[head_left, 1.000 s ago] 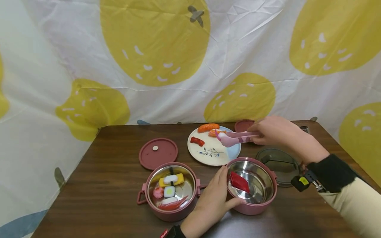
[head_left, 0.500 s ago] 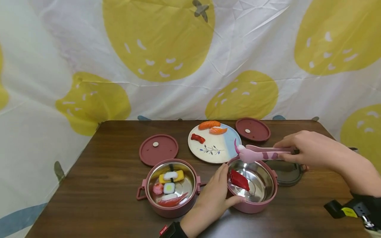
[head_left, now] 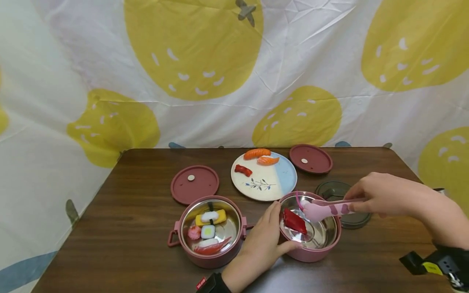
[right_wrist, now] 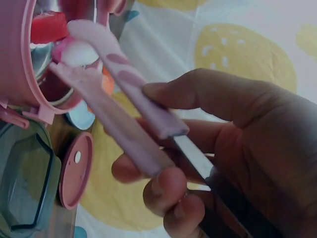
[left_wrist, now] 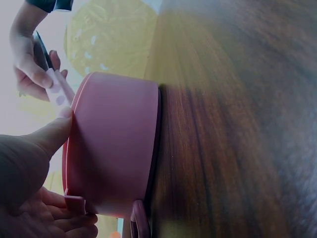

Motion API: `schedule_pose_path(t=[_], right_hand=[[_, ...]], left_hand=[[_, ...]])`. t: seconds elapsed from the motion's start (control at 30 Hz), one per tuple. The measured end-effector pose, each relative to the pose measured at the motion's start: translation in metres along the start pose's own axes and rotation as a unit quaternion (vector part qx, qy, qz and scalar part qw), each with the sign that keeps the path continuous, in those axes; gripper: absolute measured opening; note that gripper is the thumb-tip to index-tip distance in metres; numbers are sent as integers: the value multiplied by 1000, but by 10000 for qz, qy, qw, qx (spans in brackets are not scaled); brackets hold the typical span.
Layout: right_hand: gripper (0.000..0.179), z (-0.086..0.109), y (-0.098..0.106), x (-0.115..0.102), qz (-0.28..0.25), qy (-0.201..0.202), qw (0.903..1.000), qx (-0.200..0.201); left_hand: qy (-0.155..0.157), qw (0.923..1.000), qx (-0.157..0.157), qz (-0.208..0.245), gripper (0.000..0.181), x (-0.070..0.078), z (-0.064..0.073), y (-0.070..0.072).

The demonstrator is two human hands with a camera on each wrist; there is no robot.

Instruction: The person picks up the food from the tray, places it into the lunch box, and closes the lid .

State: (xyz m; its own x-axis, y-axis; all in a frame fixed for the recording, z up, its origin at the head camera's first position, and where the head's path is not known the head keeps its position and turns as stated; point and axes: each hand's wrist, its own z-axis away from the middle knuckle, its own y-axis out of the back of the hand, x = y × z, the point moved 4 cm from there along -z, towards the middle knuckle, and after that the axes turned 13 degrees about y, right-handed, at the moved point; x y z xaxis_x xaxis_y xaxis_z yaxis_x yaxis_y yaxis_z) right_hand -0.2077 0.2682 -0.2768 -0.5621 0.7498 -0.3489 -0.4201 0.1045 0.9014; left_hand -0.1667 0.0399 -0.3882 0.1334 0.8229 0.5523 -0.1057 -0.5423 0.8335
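Observation:
My left hand holds the near-left side of a round, steel-lined pink lunch box, thumb along the front rim. In the left wrist view the thumb presses the rim and the other fingers lie round the side. My right hand grips pink tongs whose tips are inside that lunch box's opening. Between the tips is a white piece of toy sushi with a magenta tail. A red slice lies in the same box, left of the tongs.
A second pink lunch box on the left holds several toy sushi pieces. Behind are a plate with orange and red pieces and two maroon lids. A dark transparent lid with a handle lies at right.
My right hand has carried the tongs and the white piece from over the plate, rightward and down into the right lunch box. The left hand has stayed on that box.

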Motion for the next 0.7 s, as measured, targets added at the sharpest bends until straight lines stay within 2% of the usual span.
schedule_pose_path(t=[0.1,0.33,0.7], right_hand=[[18,-4,-4,-2,62,-76,9999,-48],[10,-18,-8,-5,847,109,9963,49],[14,-32,-17,-4,916,-148,9956,-161]], left_hand=[[54,10000,-26,-27,95,0,0,-1],[45,10000,-15,-49,95,0,0,-1],[-80,9998,111,-115,94,0,0,0]])
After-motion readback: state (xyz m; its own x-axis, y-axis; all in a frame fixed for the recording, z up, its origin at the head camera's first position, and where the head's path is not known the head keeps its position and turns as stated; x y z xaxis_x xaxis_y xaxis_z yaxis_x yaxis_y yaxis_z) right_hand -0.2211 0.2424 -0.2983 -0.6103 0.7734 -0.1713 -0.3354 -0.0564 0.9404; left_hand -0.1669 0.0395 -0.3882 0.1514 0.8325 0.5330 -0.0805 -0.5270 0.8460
